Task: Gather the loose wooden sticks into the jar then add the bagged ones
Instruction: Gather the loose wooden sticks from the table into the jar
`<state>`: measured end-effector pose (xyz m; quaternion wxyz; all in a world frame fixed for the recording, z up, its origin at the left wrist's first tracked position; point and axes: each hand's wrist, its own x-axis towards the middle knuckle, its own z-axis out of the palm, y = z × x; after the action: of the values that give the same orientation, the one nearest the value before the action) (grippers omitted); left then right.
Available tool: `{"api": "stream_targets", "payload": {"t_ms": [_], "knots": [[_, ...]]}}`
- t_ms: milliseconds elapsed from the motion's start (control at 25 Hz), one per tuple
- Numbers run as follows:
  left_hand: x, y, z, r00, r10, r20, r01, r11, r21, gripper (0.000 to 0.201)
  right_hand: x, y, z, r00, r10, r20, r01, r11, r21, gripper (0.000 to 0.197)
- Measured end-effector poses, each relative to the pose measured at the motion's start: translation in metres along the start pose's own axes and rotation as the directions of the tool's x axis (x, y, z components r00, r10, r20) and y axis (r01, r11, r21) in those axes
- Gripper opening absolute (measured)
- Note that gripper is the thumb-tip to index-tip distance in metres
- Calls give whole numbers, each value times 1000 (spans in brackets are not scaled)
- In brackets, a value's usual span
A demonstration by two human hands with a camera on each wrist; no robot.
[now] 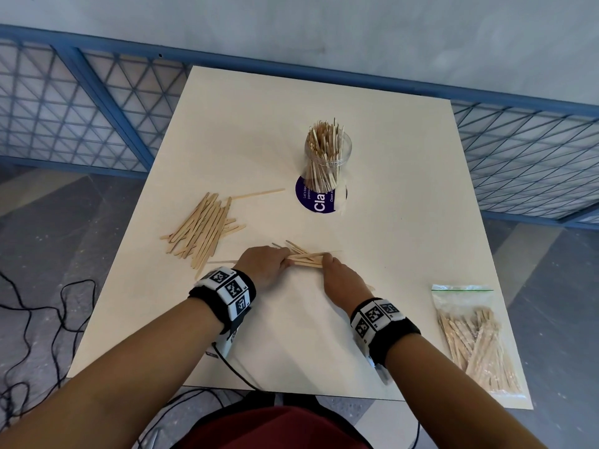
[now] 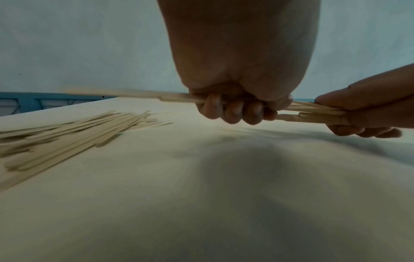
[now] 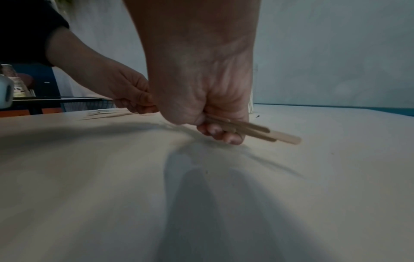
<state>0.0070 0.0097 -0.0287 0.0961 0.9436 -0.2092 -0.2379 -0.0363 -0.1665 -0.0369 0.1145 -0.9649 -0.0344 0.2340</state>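
While both our left hand and right hand clutch the bundle crosswise, the jar stands toward the table's far edge.

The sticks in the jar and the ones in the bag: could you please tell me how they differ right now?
The sticks in the jar stand upright, poking above the rim; the sticks in the bag lie flat. The jar is open-topped at the table's far middle; the bag looks zipped shut at the near right corner. Both hold pale wooden sticks, untouched by either hand.
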Motion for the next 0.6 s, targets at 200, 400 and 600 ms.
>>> {"api": "stream_targets", "payload": {"t_ms": [200, 400, 600], "knots": [[1, 6, -4, 1000, 18, 13, -18, 1000, 3, 40, -1, 0, -5, 1000, 6, 28, -6, 1000, 14, 37], [4, 1, -8, 1000, -14, -27, 14, 1000, -26, 31, -3, 5, -6, 1000, 9, 14, -9, 1000, -28, 35], [3, -1, -10, 999, -19, -29, 17, 996, -82, 25, -4, 8, -15, 999, 53, -10, -53, 998, -31, 37]]}}
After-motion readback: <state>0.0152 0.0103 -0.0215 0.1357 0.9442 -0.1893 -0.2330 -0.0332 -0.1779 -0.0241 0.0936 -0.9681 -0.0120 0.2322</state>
